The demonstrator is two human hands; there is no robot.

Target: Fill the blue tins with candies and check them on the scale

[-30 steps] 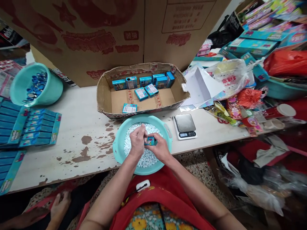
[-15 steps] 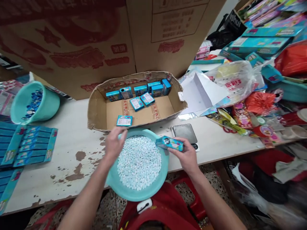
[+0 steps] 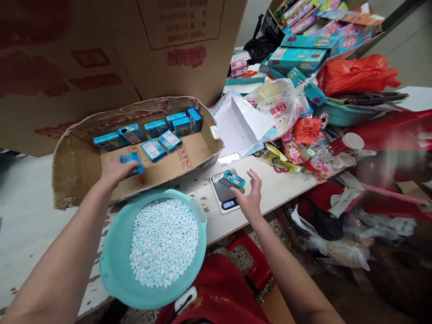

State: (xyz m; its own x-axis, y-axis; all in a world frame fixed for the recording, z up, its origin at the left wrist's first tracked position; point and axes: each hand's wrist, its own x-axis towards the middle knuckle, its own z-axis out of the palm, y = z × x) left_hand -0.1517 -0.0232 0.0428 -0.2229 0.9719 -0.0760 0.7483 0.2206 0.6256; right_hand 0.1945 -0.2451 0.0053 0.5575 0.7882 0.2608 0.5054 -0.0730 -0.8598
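Left hand (image 3: 114, 172): fingers closed on a box (image 3: 139, 165) within the carton (image 3: 72, 173), nearer its left edge. Right hand (image 3: 250, 194): fingers released and spread, just beside a second box (image 3: 232, 179). The second box lies on the scale (image 3: 222, 191), near the table's (image 3: 286, 177) front edge. The bowl (image 3: 116, 256), holding pellets (image 3: 165, 243), overhangs the same edge.

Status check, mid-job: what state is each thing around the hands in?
Left hand: closed on a blue box, slightly blurred.
Right hand: open; thumb near the box on the scale, contact unclear.
Box on the scale: resting on the plate.
Scale: display lit, reading too small.
Cardboard tray: open-topped, holding boxes.
Two labelled boxes: lying flat.
Basin: uncovered, holding pellets.
Pellets: loose.
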